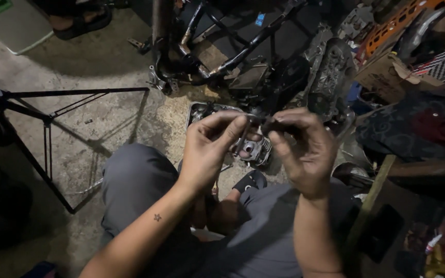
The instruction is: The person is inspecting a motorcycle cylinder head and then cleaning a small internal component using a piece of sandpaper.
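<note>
- Clearly both hands are raised together over the lap, meeting near the middle of the view.
- Left hand (209,149): its grip is pinched, thumb and fingers closed on a thin dark metal rod (243,138) that slants down from the fingertips.
- Right hand (305,149): its grip is curled and closed too, the fingertips on the upper end of the same small rod, just beside the left hand's fingertips. How much of the part each hand carries cannot be told; the light is poor and the piece is small.
- Rod's place: in the air between the two hands, in front of and above a silvery engine part (256,150) that sits on the floor beyond the knees.
- Left forearm bears a small star mark (157,218) and comes up from the bottom edge.
- Grey trousers (140,180) cover the person's bent legs; a black sandal (251,181) shows below the hands.
- Concrete floor (93,128) is strewn with pale sawdust (173,128) near the engine part.
- Behind the hands stands a stripped black motorcycle frame (243,41), with an engine case (330,72) to its right.
- At the left a black folding stand (47,123) of thin tubes rests on the floor.
- At the upper right lie a cardboard box (382,74) and an orange perforated panel (395,23).
- At the top left another person's sandalled foot (81,20) shows, well apart from the hands.
</note>
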